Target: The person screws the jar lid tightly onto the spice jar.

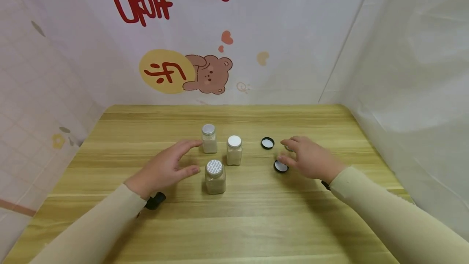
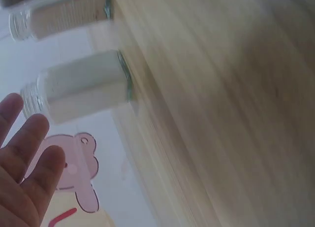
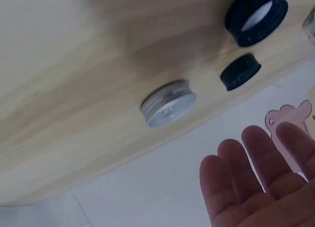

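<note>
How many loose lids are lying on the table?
3. One black lid lies by the right hand, another black lid farther back, and a silver lid, mostly hidden by that hand in the head view. I see no others.

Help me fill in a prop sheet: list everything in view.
Table: 1, wood-coloured, centre
Jars: 3, clear with pale contents, upright mid-table
Black lids: 2, black, white-lined, right of jars
Silver lid: 1, silver, beside black lids
Backdrop: 1, white, behind table
Side hangings: 2, whitish, flanking table
Bear print: 1, brown, on backdrop
Other prints: several, red, orange, yellow, on backdrop and side hangings
Sleeves: 2, pale, lower left and right
Wrist gear: 2, black, at sleeve ends
Left hand: 1, bare, left of jars
Right hand: 1, bare, near lids
</note>
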{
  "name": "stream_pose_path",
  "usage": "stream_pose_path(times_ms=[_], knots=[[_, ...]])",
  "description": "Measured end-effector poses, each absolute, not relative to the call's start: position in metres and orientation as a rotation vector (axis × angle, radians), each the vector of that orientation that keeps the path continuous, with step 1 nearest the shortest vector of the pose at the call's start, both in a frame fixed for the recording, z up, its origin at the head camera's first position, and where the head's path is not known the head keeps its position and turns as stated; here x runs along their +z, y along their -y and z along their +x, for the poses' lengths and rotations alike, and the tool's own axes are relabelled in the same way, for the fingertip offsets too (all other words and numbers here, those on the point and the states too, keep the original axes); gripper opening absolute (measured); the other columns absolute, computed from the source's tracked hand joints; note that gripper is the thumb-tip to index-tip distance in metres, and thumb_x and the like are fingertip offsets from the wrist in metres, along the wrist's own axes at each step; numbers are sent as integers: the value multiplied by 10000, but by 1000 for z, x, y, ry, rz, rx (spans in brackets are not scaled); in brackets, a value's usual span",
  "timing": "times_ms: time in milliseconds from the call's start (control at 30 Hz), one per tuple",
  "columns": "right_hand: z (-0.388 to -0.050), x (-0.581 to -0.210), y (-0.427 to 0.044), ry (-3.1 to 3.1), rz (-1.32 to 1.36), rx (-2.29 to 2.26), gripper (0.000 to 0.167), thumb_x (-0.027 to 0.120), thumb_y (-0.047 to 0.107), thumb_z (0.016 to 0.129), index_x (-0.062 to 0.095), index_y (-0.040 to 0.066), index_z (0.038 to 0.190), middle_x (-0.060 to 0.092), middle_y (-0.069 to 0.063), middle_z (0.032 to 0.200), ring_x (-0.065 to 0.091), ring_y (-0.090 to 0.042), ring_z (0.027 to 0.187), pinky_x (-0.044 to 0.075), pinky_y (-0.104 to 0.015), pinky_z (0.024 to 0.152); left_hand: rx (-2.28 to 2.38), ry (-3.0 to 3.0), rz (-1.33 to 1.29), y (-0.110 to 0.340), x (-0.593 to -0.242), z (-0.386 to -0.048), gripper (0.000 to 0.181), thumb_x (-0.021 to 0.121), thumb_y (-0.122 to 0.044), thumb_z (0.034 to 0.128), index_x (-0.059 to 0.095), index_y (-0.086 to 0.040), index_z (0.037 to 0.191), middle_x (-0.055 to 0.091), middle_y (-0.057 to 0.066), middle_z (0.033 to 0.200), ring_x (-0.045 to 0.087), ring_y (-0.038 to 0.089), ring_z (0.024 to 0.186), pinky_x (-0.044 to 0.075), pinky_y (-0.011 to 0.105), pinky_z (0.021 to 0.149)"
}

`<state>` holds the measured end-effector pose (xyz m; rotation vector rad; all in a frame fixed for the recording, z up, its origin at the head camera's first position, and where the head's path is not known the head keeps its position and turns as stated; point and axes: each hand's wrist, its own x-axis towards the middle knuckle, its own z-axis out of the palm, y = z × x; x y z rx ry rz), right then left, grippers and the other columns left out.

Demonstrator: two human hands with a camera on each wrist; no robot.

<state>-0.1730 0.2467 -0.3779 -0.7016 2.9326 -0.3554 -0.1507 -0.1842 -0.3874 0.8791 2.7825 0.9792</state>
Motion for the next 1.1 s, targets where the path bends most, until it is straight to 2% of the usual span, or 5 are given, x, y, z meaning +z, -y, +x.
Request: stream_pose_path(times_ms=[267,433,700,833,1100], knots=[[-170,-389,-246,-2948,-863,-282,602,707,443,1002,632,-33,1362,656,-205,1309,653,-418,1195,519,-553,1048,937,-2754,963,170,-390,-144,851,788,-545,904,465,-127,1572,521,53,1587,511,308,1465,445,566,1165],[-170,-393,-247,-2955,-904,-251,598,734,443,982,642,-24,1345,661,-181,1275,663,-381,1160,536,-534,1025,936,-2750,950,167,-391,-145,829,747,-556,934,452,-124,1577,514,59,1593,500,316,1475,434,573,1172],[-171,-401,-245,-2942,-946,-217,504,809,421,919,685,47,1232,674,-81,1092,618,-195,909,564,-418,844,1027,-2790,804,173,-397,-160,736,694,-464,1008,411,-128,1599,491,77,1608,472,330,1494,410,590,1187],[-170,-405,-244,-2929,-934,-179,503,845,404,882,686,67,1220,683,-101,1119,655,-230,938,577,-444,854,1015,-2857,711,173,-399,-171,744,702,-427,1013,392,-101,1605,475,117,1617,455,353,1504,403,599,1189],[-172,-410,-243,-2915,-929,-141,512,870,389,855,694,66,1212,691,-118,1164,694,-292,1026,585,-469,909,876,-2938,543,170,-399,-193,892,733,-545,956,350,-93,1622,408,149,1658,453,411,1492,422,633,1157]])
